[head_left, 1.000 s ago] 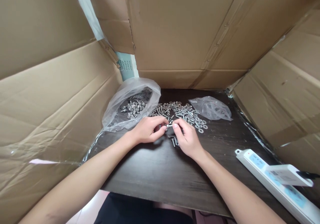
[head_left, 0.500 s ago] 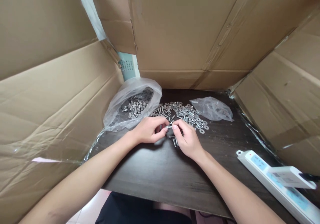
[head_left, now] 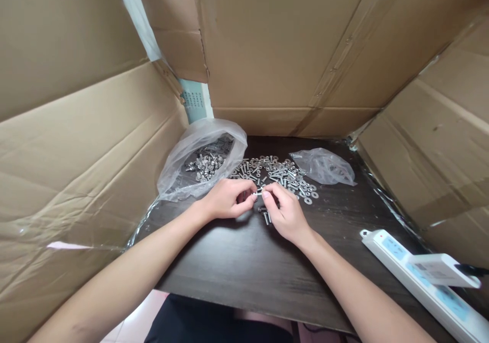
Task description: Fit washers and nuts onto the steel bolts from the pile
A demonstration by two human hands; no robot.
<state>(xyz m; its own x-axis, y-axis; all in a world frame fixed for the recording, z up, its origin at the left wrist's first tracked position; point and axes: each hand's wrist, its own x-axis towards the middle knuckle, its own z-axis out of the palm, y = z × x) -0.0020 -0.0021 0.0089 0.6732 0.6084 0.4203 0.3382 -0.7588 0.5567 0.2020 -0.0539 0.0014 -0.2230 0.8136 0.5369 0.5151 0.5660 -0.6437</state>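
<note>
Between my fingertips is a small silver bolt (head_left: 259, 193), held level above the dark table. My left hand (head_left: 232, 199) pinches one end of it with thumb and forefinger. At the other end, the thumb and forefinger of my right hand (head_left: 286, 210) close on it. Whether a nut or washer sits on the bolt is too small to tell. Just below, partly behind my right hand, lie a few loose bolts (head_left: 266, 217). Beyond the hands spreads a pile of bolts, nuts and flat washers (head_left: 284, 174).
An open clear plastic bag (head_left: 175, 172) holding many bolts lies at the left. A smaller crumpled plastic bag (head_left: 327, 165) is at the back right. Near the right edge is a white power strip (head_left: 416, 284) with a plug in it. Cardboard walls (head_left: 275, 47) enclose the dark table (head_left: 229, 261).
Both hands keep the same pinch on the bolt, with barely any shift of the fingers. Nothing else has visibly moved apart from a slight camera shift.
</note>
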